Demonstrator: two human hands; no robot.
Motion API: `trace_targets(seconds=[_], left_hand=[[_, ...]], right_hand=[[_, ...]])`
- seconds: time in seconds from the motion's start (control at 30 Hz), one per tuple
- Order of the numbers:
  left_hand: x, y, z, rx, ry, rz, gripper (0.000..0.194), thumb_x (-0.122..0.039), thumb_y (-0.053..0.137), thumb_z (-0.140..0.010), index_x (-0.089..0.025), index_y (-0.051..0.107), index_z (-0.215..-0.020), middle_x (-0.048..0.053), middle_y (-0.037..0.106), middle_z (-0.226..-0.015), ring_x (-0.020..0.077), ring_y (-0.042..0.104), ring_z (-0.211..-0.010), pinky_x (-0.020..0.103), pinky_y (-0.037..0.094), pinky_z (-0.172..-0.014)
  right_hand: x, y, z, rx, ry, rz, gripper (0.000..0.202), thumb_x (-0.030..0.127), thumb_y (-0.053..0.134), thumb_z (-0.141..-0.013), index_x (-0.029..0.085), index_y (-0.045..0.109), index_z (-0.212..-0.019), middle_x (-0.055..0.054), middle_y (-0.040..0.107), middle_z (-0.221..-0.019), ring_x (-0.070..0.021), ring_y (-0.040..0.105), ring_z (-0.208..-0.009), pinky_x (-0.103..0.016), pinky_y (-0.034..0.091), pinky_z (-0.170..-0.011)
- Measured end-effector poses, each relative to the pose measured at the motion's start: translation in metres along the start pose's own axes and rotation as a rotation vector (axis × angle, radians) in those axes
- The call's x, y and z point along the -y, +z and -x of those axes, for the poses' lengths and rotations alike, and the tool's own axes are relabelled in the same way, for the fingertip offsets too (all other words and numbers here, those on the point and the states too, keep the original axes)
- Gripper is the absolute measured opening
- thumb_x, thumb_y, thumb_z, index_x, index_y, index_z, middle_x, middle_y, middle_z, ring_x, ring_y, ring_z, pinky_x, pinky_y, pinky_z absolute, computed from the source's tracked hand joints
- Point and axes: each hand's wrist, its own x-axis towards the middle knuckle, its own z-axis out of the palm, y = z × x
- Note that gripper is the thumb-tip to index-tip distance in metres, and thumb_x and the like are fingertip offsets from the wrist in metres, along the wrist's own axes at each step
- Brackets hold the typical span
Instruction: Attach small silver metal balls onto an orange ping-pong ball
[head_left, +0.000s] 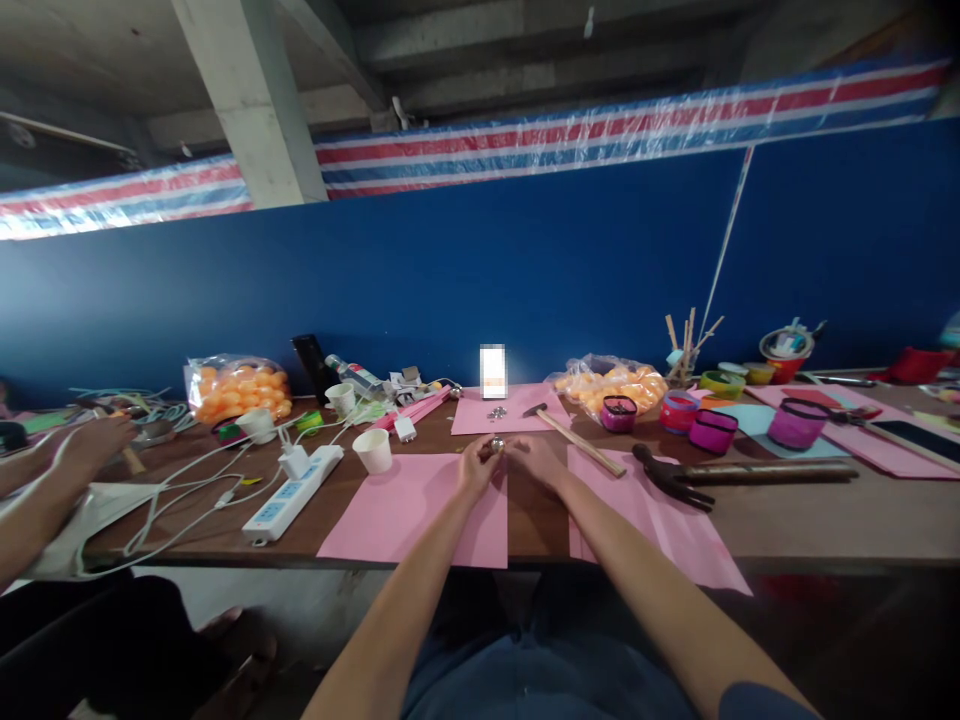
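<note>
Near the middle of the table, my left hand (480, 466) pinches a small shiny metal ball (498, 444). Beside it, the fingers of my right hand (534, 462) are bent together close to the ball; what they hold is too small to make out. Just beyond my hands, several small shiny metal pieces (497, 412) lie on a pink sheet (469, 415). A small hammer with a wooden handle (589, 448) rests to the right of my right hand. Another pink sheet (420, 510) lies under my left forearm.
A claw hammer (750, 473) lies on the right. Left stand a white paper cup (373, 452) and a power strip (294, 497) with trailing cables. Bags of orange balls (241, 392) sit at the back. At far left are another person's hands (105, 440). A blue partition (480, 250) rises behind.
</note>
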Motion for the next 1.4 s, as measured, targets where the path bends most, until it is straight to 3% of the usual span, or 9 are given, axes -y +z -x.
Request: trace_targets(seconds=[0.67, 1.4], left_hand=[[-0.002, 0.001, 0.001, -0.040, -0.017, -0.027, 0.038, -0.013, 0.068, -0.059, -0.015, 0.061, -0.097, 0.009, 0.067, -0.091, 0.0205, 0.064, -0.081, 0.033, 0.051, -0.074], [-0.005, 0.001, 0.002, -0.030, -0.027, -0.060, 0.038, -0.014, 0.066, -0.061, -0.012, 0.061, -0.098, 0.011, 0.067, -0.091, 0.0214, 0.064, -0.081, 0.036, 0.049, -0.077]], right_hand=[[0.001, 0.001, 0.001, -0.023, 0.010, 0.045, 0.028, 0.037, 0.049, -0.077, 0.013, 0.063, -0.075, -0.005, 0.065, -0.076, -0.0160, 0.057, -0.070, -0.025, 0.043, -0.063], [0.011, 0.001, 0.004, -0.024, 0.033, 0.057, 0.033, 0.043, 0.049, -0.077, 0.014, 0.064, -0.072, -0.007, 0.066, -0.077, -0.0170, 0.058, -0.069, -0.027, 0.044, -0.064]])
